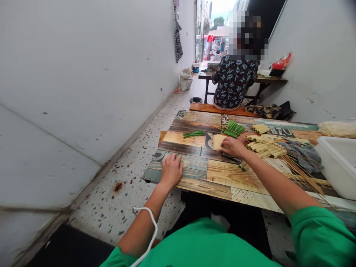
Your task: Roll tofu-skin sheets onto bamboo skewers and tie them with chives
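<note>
My left hand [171, 171] lies palm down on the table's near left part, fingers stretched out, holding nothing. My right hand [233, 146] has its fingers curled at the right edge of a pale yellow tofu-skin sheet [218, 142]; its thumb is mostly hidden. Just behind that hand lies a bunch of cut green chives [234, 128]. A smaller row of chives [194, 134] is further left, and one loose chive piece [201, 150] lies between my hands. Right of my right hand, tofu rolls with green filling [267, 147] are piled, several threaded on skewers.
Bamboo skewers [302, 172], a grey cloth [303, 155] and a white plastic tub [338, 163] occupy the table's right side. Beyond the table, a person in a leaf-patterned top [236, 81] sits on a wooden bench [204, 108]. A wall [83, 92] runs along the left.
</note>
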`<state>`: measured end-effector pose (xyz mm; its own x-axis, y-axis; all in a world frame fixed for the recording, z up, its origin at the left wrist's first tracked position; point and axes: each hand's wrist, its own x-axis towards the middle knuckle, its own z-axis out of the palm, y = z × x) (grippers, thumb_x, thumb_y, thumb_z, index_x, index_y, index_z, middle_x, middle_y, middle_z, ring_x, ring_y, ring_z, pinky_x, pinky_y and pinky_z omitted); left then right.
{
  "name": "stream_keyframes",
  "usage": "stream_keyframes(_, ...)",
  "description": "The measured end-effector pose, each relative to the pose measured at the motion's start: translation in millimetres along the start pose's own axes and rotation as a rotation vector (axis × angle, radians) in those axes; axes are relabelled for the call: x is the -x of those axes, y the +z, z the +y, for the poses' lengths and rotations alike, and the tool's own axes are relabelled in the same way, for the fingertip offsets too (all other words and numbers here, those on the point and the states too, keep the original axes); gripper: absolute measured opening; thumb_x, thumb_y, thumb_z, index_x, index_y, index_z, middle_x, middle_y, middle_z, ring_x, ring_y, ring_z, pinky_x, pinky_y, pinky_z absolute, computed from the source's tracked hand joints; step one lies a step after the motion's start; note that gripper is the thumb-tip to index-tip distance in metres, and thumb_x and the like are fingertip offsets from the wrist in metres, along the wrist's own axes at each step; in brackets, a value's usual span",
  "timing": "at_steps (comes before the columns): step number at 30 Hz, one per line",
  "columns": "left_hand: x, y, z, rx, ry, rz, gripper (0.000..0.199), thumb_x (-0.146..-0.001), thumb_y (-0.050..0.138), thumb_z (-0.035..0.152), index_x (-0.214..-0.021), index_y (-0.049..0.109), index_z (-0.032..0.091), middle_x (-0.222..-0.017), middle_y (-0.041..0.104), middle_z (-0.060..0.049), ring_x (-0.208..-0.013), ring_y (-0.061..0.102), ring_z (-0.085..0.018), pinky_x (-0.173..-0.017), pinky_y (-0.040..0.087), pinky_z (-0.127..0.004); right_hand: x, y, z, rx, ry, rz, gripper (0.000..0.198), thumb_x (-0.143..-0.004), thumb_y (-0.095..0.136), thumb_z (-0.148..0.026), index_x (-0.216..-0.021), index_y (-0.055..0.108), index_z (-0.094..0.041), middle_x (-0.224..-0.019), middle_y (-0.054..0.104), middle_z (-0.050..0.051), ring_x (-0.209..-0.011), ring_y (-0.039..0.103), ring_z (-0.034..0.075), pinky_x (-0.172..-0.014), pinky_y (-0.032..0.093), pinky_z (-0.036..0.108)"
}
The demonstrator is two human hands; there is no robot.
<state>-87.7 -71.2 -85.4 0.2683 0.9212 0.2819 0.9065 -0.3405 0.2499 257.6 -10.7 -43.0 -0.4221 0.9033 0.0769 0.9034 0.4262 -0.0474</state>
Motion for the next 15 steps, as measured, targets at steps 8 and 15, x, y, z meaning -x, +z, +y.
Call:
stream_keyframes(8, -16, 3, 16, 0.2, 0.159, 0.027, 0.032, -0.089, 0.051, 0.021, -0.119, 0.063, 0.016, -0.124, 0.062, -0.012, -0.116, 0.057, -0.026, -0.104, 0.044, -0.044, -8, 5, 9, -0.176, 0.138, 0.061, 0.03, -0.087, 0.047, -0.024, -0.078, 0.074, -0.014, -0.088, 0.071, 0.01, -0.082, 0.061, 0.017, -0.073, 0.042, 0.023)
stream_keyframes(15, -16, 17, 19, 0.253, 0.228, 0.059, 0.025, -0.091, 0.05, 0.018, -0.11, 0.067, 0.017, -0.117, 0.065, -0.011, -0.111, 0.058, -0.024, -0.101, 0.047, -0.042, -8, -3, 25, -0.323, 0.315, 0.21, 0.038, -0.086, 0.044, -0.033, -0.084, 0.076, -0.013, -0.076, 0.072, 0.003, -0.07, 0.061, 0.015, -0.061, 0.042, 0.021)
